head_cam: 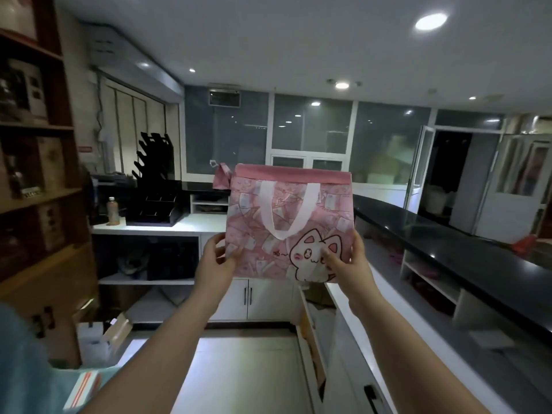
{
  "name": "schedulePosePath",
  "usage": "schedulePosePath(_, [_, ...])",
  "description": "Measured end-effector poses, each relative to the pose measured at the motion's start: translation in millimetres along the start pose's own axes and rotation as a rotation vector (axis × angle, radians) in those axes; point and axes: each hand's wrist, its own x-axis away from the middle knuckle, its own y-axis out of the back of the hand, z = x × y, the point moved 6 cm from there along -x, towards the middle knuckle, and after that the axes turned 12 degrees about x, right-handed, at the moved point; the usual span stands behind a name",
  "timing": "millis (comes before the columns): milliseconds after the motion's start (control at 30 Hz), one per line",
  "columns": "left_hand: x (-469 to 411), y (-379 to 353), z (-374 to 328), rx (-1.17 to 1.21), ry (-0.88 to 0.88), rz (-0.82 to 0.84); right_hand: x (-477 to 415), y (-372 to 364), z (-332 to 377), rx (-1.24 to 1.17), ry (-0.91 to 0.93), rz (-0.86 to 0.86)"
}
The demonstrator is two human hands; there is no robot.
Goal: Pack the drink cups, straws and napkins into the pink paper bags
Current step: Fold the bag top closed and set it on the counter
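I hold a pink bag (289,210) with a white cat drawing and white handles up in the air in front of me, upright and flat. My left hand (213,261) pinches its lower left corner. My right hand (348,261) pinches its lower right corner, fingers over the cat drawing. A second pink handle (221,177) sticks out behind the bag's top left. No cups or napkins are in view. A packet with red-striped straws (85,385) lies at the bottom left.
A white counter (167,227) at the back holds a bottle (112,211) and black organisers (155,209). A dark counter top (448,234) runs along the right. Wooden shelves (35,162) stand at the left. Cardboard boxes (98,336) sit on the floor at the left.
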Motion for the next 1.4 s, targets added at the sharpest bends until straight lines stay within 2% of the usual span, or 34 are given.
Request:
schedulePosePath(200, [-113.3, -20.5, 38.7, -0.005, -0.038, 0.001, -133.3, -35.8, -33.1, -0.075, 0.03, 0.078])
schedulePosePath(433, [-266.4, -40.9, 61.9, -0.063, -0.109, -0.124, -303.8, -86.4, -51.3, -0.124, 0.076, 0.195])
schedulePosePath(567, [-317.8, -35.5, 114.8, -0.052, -0.109, -0.215, -366.1, -130.3, -102.7, -0.12, 0.014, 0.24])
schedulePosePath(733, [-394.1, -18.0, 186.9, -0.047, -0.04, -0.236, -438.7, -181.1, -167.7, -0.053, -0.058, 0.289])
schedulePosePath(900, [-502.7, -11.3, 236.3, -0.055, -0.022, -0.175, -532.7, -221.8, -200.5, -0.005, -0.074, 0.264])
schedulePosePath(1133, [-668.7, -16.7, 267.0, -0.082, -0.036, -0.1, -683.1, -272.5, -198.5, 0.011, -0.055, 0.275])
schedulePosePath(1267, [-768.2, -32.0, 280.5, -0.011, -0.061, -0.06, -763.5, -295.2, -212.7, -0.002, -0.037, 0.215])
schedulePosePath(1400, [-833.9, -54.0, 326.0, 0.027, -0.012, -0.039, -831.5, -306.5, -242.8, -0.003, -0.077, 0.16])
